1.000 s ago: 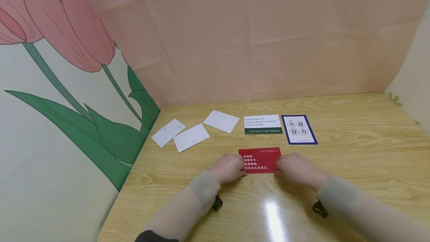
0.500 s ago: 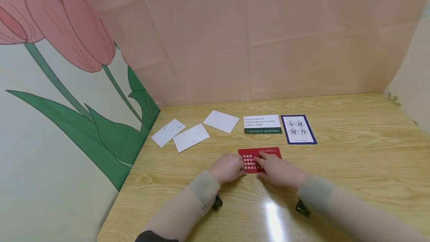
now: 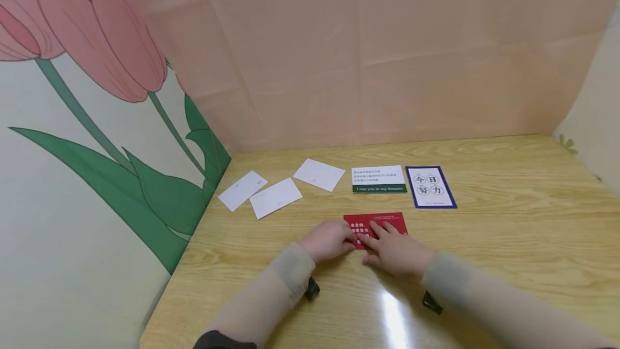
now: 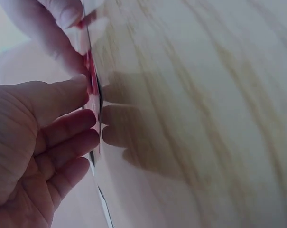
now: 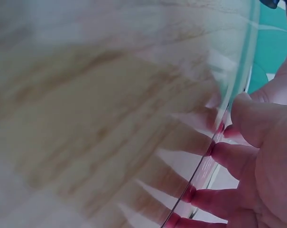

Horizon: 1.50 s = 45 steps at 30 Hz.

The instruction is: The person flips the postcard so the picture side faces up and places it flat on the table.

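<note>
standing at the left, a tulip-painted wall (image 3: 63, 220) met a pink backdrop (image 3: 310, 58) behind the glossy wooden table (image 3: 523, 214). the left hand (image 3: 328, 241) held the red card (image 3: 364, 218) between thumb and curled fingers, hiding its left edge; the right hand (image 3: 397, 252), fingers spread, covered its lower right and some lettering. the card lay flat, nearer the person than the green-striped card (image 3: 379, 179), long axis left to right, print upright to the person.
</note>
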Each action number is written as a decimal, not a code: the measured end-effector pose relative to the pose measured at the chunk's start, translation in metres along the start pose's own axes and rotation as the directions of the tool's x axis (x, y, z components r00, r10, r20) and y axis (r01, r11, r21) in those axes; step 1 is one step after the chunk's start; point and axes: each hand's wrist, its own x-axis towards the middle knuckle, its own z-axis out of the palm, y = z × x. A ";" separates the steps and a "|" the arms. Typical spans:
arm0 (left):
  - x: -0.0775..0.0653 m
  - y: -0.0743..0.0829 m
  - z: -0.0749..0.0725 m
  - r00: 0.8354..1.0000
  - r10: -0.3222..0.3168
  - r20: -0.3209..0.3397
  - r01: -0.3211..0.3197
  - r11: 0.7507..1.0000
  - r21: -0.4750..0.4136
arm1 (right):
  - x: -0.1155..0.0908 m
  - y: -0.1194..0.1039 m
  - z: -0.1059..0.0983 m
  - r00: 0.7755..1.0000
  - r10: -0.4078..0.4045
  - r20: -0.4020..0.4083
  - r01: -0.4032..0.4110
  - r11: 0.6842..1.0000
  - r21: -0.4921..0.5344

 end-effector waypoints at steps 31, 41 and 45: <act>-0.026 -0.097 -0.002 0.736 -0.676 -0.029 0.664 0.729 -0.165 | -0.029 0.023 0.002 1.000 0.009 0.012 -0.009 0.999 0.031; -0.041 -0.113 0.000 0.698 -0.715 0.028 0.701 0.675 -0.228 | -0.051 0.035 0.001 1.000 0.019 0.006 -0.019 0.999 0.043; -0.044 -0.116 0.002 0.710 -0.702 0.046 0.692 0.685 -0.227 | -0.057 0.042 0.003 1.000 0.018 0.000 -0.018 0.999 0.040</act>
